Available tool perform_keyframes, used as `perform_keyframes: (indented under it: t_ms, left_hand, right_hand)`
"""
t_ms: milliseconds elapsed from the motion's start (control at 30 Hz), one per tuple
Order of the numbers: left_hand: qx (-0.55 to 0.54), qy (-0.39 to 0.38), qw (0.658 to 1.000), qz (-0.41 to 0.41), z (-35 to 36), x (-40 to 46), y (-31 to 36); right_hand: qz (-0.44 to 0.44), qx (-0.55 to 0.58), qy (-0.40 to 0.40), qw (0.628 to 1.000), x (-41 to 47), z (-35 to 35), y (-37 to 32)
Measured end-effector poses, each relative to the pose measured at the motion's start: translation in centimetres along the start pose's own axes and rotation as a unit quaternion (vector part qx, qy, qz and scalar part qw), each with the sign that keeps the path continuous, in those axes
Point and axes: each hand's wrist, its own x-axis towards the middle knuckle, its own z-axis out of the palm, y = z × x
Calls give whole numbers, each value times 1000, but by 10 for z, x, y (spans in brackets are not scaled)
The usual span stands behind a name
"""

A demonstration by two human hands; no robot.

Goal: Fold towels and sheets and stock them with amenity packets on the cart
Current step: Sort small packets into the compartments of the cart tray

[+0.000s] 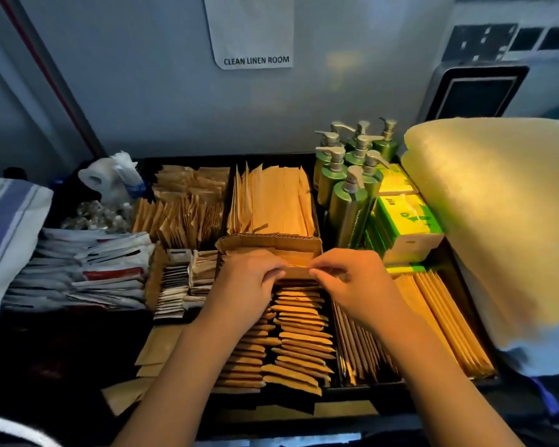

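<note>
Head view, looking down on the cart tray (188,161), and both hands are in the middle of it: the left hand (246,282) and the right hand (352,279) meet fingertip to fingertip over one brown packet (297,272), each pinching an end of it, fingers curled, thumbs tucked under. That packet sits at the far end of the packet row (291,337), a long file of brown packets standing on edge and running from the hands toward 6 o'clock. Just past the fingertips, at 12 o'clock, a cardboard divider (268,243) stands across the compartment, and beyond it tall brown sleeves (271,198) stand upright. At 11 o'clock, more small packets (188,204) are packed in a loose heap. At 9 o'clock, tea sachets (181,285) lie stacked beside the left hand, and further out at 9 o'clock white wrappers (88,269) are piled flat. At 1 o'clock, green pump bottles (349,175) cluster upright, with green-and-white boxes (404,227) just beside them. At 4 o'clock, long envelopes (446,317) stand on edge along the tray's right side. At 3 o'clock, a thick folded towel (497,221) lies over the tray's edge. On the wall at 12 o'clock hangs a sign (255,30) reading CLEAN LINEN ROOM.
</note>
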Motion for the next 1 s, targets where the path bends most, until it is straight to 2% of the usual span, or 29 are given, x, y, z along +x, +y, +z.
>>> perform_keyframes:
  t_ms: [67,133,267,433,567,733,1000]
  left_hand:
    - [26,-42,998,-24,11,0,-6]
    - [48,-58,996,-46,18,0,-9]
    - [65,14,995,-80,22,0,-11]
    - [62,23,994,-84,14,-4,-6]
    - [42,58,995,-68,-12,-19,-6]
    - [31,84,993,-80,-53,-48,-24]
    - [3,78,993,-84,-105,-124,-73]
  right_hand:
    - [-13,-43,-41,998,2,6,4]
    - [-35,-76,-51,995,4,12,7]
    - [-31,-113,-63,991,9,20,11]
    - [-19,-162,-75,984,14,23,6]
    - [-6,-127,-50,991,6,20,-6]
    - [-19,-77,-70,994,-1,26,-46]
    - [-162,-42,-148,975,-8,79,-129]
